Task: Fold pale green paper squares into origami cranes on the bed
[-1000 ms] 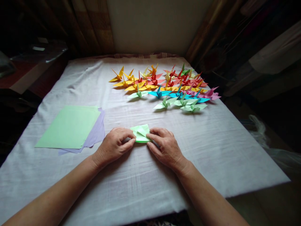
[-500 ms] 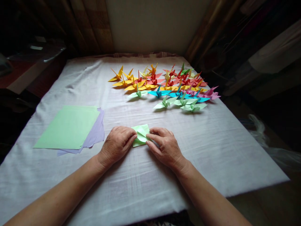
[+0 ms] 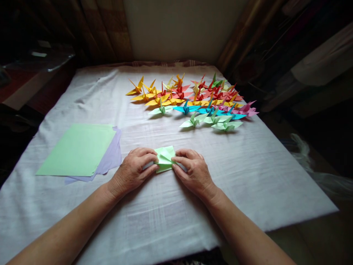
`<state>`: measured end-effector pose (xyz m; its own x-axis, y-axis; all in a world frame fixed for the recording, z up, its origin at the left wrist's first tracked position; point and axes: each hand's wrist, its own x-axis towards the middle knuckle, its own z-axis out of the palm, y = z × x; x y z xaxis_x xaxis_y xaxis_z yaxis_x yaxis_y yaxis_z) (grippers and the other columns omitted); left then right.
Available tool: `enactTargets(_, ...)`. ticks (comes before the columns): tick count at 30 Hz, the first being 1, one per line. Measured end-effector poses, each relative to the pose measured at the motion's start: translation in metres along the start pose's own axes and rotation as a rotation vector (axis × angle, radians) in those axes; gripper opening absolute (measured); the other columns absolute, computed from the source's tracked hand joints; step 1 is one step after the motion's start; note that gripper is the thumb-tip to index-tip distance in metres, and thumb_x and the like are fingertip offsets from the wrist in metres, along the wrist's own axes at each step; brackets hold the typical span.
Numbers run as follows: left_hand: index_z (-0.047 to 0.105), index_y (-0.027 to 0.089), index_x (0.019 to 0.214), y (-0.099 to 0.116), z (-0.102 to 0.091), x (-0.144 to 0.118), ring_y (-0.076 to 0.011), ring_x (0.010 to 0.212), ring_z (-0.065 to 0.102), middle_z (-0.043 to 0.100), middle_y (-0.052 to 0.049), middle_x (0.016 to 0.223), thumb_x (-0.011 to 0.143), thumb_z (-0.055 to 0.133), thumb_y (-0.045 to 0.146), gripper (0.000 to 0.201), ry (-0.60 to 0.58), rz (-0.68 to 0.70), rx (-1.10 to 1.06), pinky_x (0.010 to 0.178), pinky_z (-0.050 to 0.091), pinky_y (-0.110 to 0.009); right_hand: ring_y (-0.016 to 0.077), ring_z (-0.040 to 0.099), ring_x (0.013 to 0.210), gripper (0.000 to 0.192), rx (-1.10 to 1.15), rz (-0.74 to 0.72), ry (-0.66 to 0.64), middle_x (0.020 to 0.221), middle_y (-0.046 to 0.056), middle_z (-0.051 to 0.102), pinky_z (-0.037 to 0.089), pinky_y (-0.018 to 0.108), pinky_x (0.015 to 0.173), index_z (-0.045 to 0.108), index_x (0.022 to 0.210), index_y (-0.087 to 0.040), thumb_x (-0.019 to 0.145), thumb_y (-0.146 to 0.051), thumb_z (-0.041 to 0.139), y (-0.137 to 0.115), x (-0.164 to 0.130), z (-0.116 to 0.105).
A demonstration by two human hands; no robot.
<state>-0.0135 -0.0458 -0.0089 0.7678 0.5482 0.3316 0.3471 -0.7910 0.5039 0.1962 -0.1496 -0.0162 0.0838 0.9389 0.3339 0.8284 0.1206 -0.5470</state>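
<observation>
Head view: left hand (image 3: 132,173) and right hand (image 3: 193,171), fingers curled, pinching folded green paper (image 3: 164,159) on white cloth (image 3: 165,221); paper cranes (image 3: 193,101) beyond, paper sheets (image 3: 79,149) left. No readable writing.

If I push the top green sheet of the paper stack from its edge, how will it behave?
The green sheet looks thin and flat, so it is probably light and floppy. Lying loose on the lilac sheets, it would likely slide off them easily. On the cloth its edge may buckle rather than push straight.
</observation>
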Motion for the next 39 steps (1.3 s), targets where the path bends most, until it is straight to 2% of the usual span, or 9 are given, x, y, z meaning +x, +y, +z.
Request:
enactTargets(5,0.071,0.021,0.090,0.000,0.001,0.005,-0.0202,0.092,0.065,0.071,-0.006,0.099,0.097,0.053,0.032,0.022,0.009,-0.055,0.019,0.088,0.049,-0.037,0.0217,0.065,0.101,0.014,0.025,0.014,0.008,0.107,0.005,0.071,0.045,0.038,0.089,0.075,0.098,-0.025,0.085,-0.024,0.069,-0.001,0.001,0.000)
enactTargets(13,0.064,0.020,0.078,0.008,0.003,0.013,-0.0206,0.085,0.062,0.068,-0.005,0.091,0.095,0.053,0.032,0.024,0.008,-0.118,0.090,0.085,0.048,-0.038,0.0208,0.064,0.102,0.013,0.013,0.023,0.003,0.106,0.004,0.070,0.043,0.037,0.088,0.074,0.097,-0.025,0.088,-0.020,0.065,0.001,0.001,0.002)
enactTargets(24,0.060,0.021,0.076,0.012,0.004,0.012,-0.0240,0.092,0.060,0.067,-0.006,0.097,0.091,0.054,0.028,0.018,-0.008,-0.162,0.124,0.088,0.047,-0.042,0.0208,0.063,0.098,0.011,0.004,0.042,0.006,0.104,0.003,0.071,0.043,0.036,0.086,0.073,0.095,-0.025,0.088,-0.020,0.067,-0.002,0.002,0.002)
enactTargets(29,0.058,0.021,0.078,0.012,0.005,0.010,-0.0240,0.095,0.060,0.066,-0.007,0.100,0.091,0.055,0.028,0.015,-0.010,-0.187,0.139,0.091,0.047,-0.042,0.0207,0.063,0.098,0.011,-0.005,0.047,0.009,0.103,0.003,0.071,0.043,0.035,0.087,0.073,0.095,-0.025,0.088,-0.020,0.066,-0.002,0.002,0.003)
enactTargets(32,0.061,0.021,0.088,0.012,0.007,0.009,-0.0243,0.097,0.059,0.066,-0.007,0.103,0.092,0.055,0.027,0.010,0.002,-0.174,0.155,0.092,0.047,-0.042,0.0205,0.063,0.097,0.011,-0.018,0.042,0.010,0.103,0.003,0.071,0.043,0.035,0.086,0.073,0.094,-0.025,0.089,-0.020,0.066,-0.003,0.002,0.002)
enactTargets(36,0.068,0.026,0.111,0.010,0.010,0.005,-0.0239,0.100,0.059,0.062,-0.009,0.119,0.097,0.049,0.028,0.024,0.030,-0.099,0.195,0.089,0.048,-0.042,0.0205,0.062,0.098,0.012,-0.054,0.037,-0.001,0.103,0.003,0.071,0.043,0.035,0.085,0.074,0.094,-0.026,0.090,-0.022,0.063,-0.005,0.002,0.001)
enactTargets(39,0.073,0.031,0.108,0.008,0.010,0.004,-0.0248,0.105,0.059,0.062,-0.007,0.125,0.098,0.050,0.032,0.026,0.015,-0.083,0.203,0.089,0.048,-0.042,0.0207,0.062,0.098,0.014,-0.048,0.037,-0.006,0.103,0.004,0.071,0.043,0.036,0.085,0.074,0.095,-0.027,0.091,-0.023,0.061,-0.005,0.002,0.000)
